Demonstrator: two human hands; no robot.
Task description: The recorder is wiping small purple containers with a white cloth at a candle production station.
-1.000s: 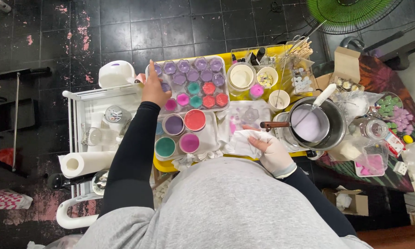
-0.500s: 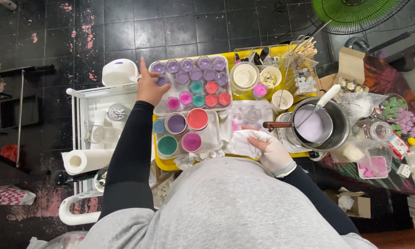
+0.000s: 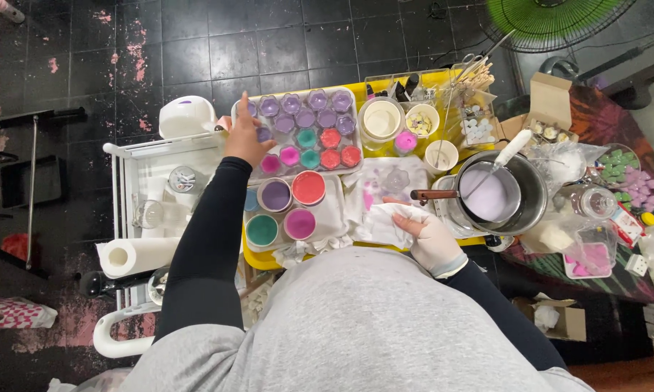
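Left of the yellow table [image 3: 258,259] stands one white cart [image 3: 135,174] with one roll of paper towel [image 3: 135,255] lying on its near end and one white dome-shaped appliance [image 3: 187,116] at its far end. On the far part of the table sits one clear tray of small cups [image 3: 298,131]: about eight are filled purple, two teal, two pink and three red, though some at the tray's left edge are hidden. Over that left edge rests the left hand [image 3: 246,138], bare, fingers loosely spread with one raised straight up; whether it grips the tray or a cup cannot be told. Nearer than the tray stand four round jars [image 3: 283,209], one purple, one red, one teal, one pink. Right of the jars lies a stained white cloth [image 3: 385,207], and the right hand [image 3: 428,239], in a white glove, lies on its near edge with thumb and fingers pinching a fold. Right of the cloth is one steel pot [image 3: 501,192] of pale purple liquid with a white spoon [image 3: 512,149] in it.
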